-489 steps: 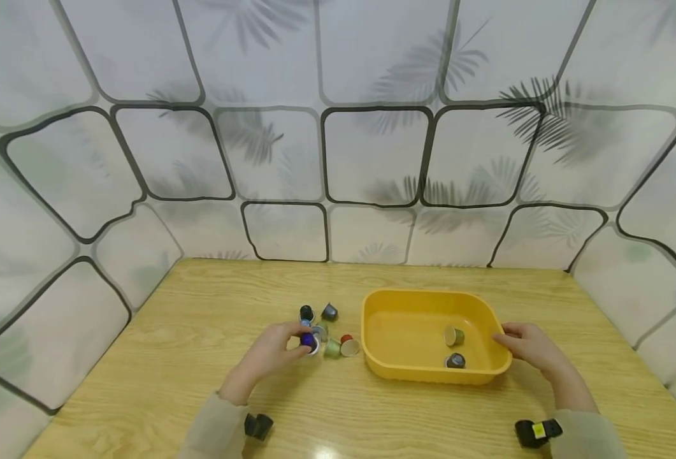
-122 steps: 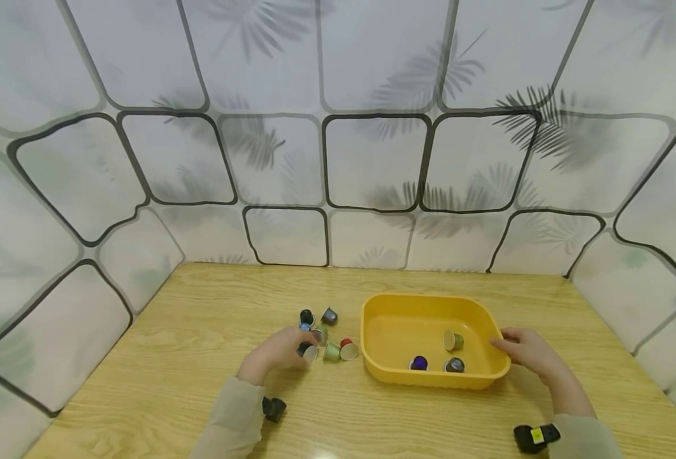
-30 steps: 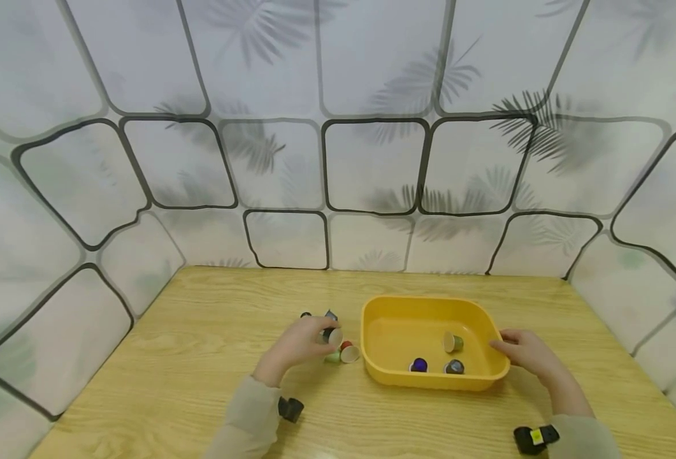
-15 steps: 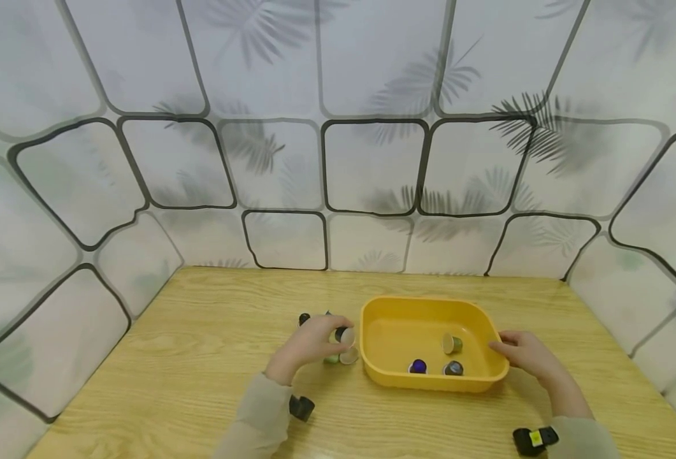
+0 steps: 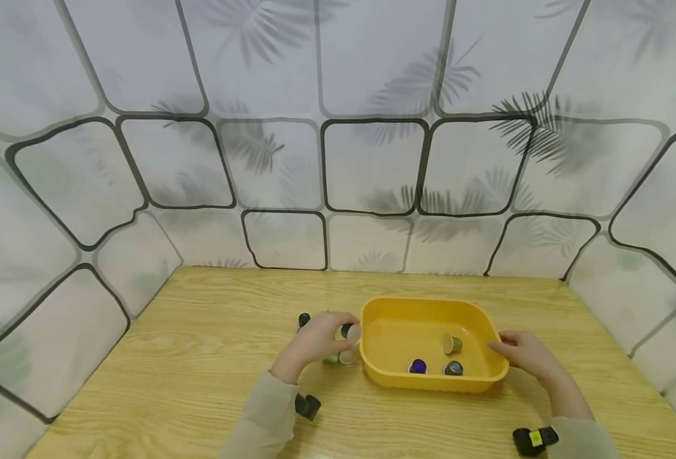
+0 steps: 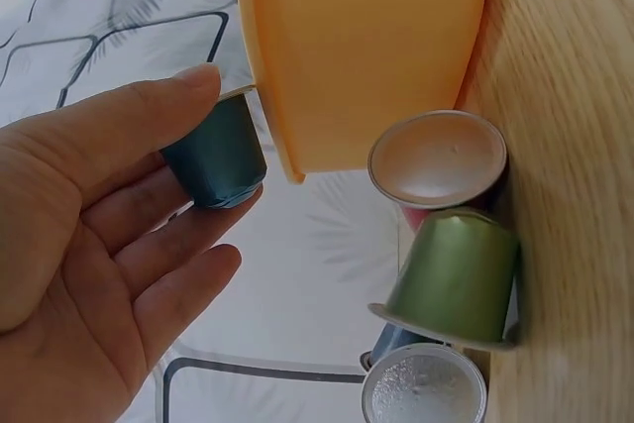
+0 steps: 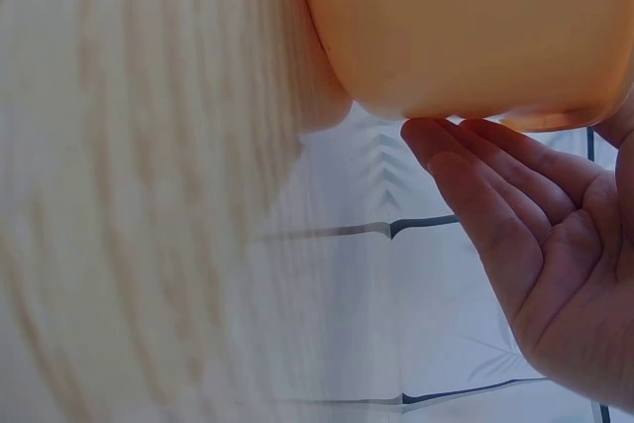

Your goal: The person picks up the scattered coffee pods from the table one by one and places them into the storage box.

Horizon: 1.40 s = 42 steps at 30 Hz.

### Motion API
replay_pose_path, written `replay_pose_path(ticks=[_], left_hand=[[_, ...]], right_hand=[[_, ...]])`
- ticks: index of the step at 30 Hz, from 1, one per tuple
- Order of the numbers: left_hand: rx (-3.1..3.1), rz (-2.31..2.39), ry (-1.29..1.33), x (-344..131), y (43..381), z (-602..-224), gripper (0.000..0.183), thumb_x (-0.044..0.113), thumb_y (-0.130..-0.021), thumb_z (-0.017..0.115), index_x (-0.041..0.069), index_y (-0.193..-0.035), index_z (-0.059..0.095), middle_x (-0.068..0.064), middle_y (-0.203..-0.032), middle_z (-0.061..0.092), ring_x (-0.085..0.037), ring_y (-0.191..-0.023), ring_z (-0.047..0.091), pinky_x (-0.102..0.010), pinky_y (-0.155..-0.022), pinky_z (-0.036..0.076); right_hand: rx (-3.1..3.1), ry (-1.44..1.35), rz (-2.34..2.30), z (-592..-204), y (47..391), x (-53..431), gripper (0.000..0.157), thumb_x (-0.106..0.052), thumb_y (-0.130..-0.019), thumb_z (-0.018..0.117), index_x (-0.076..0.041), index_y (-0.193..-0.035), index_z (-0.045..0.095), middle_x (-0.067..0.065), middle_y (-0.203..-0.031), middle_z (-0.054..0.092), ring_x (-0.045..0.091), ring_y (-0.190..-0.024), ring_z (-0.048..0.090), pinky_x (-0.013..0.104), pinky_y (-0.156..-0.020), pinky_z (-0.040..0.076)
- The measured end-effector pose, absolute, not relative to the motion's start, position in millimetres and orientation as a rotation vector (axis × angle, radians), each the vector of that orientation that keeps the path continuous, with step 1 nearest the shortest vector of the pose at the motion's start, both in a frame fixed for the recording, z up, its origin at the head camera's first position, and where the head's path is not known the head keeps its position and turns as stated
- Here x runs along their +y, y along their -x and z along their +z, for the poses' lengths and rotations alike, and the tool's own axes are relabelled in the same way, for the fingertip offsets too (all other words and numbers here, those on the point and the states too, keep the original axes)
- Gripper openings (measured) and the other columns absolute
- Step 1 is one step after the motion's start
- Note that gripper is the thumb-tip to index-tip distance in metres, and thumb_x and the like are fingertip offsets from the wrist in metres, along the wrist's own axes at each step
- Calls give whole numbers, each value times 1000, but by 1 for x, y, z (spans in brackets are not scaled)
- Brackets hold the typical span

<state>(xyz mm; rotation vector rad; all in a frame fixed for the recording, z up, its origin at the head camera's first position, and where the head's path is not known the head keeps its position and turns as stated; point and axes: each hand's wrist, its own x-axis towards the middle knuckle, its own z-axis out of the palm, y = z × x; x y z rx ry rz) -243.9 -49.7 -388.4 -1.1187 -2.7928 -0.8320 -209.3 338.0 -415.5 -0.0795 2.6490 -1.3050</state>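
My left hand [image 5: 315, 341] pinches a dark teal coffee capsule [image 6: 220, 156] between thumb and fingers, close to the left rim of the yellow tray [image 5: 418, 381]. The capsule's pale lid faces the tray. On the opposite side, my right hand [image 5: 531, 358] grips the tray's right rim, thumb over the edge and fingers [image 7: 495, 180] against the outer wall. Inside the tray lie a green capsule [image 5: 457, 344], a purple capsule [image 5: 418, 366] and a grey capsule [image 5: 454, 368]. Part of the capsule group on the table is hidden behind my left hand in the head view.
Beside the tray's left end, a red capsule with a tan lid [image 6: 438, 160], a light green capsule [image 6: 456, 279] and a silver-lidded capsule [image 6: 426, 391] sit together. A black capsule [image 5: 304, 319] stands farther left on the wooden table [image 5: 211, 331]. Patterned fabric walls [image 5: 372, 159] surround the table.
The purple capsule, earlier in my left fingers, now lies in the tray. My left hand has since picked up the teal capsule and moved right with it to the rim. The right hand has stayed put.
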Motion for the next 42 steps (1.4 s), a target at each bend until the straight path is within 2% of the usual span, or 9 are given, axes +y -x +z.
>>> replay_pose_path(ticks=[9,20,30,42], left_hand=[[-2817,-846,1142,-39,244,-385,35,18,-82,64,4,-114,58,-5,-111,59,-18,-102,53,-30,-87,42],[-2828,-746,1183,-23,245,-381,39,22,-81,65,6,-115,57,-4,-112,58,-15,-102,53,-25,-85,42],[-2827,-719,1271,-4,245,-381,38,20,-81,65,5,-115,57,-3,-111,58,-13,-101,53,-23,-86,41],[-2847,-612,1340,14,247,-385,35,21,-81,65,10,-114,58,2,-109,58,-9,-98,52,-20,-83,42]], right_hand=[[2665,66,-1283,-414,209,336,46,-24,-90,50,15,-114,49,16,-98,60,19,-83,57,34,-71,50],[2680,54,-1260,-413,210,336,46,-25,-90,50,15,-114,49,16,-99,60,18,-83,56,35,-71,49],[2699,68,-1273,-418,210,338,46,-24,-90,51,14,-114,49,15,-97,61,18,-82,57,34,-71,50],[2681,78,-1285,-417,209,338,44,-23,-90,51,15,-114,49,15,-97,61,16,-80,57,32,-71,50]])
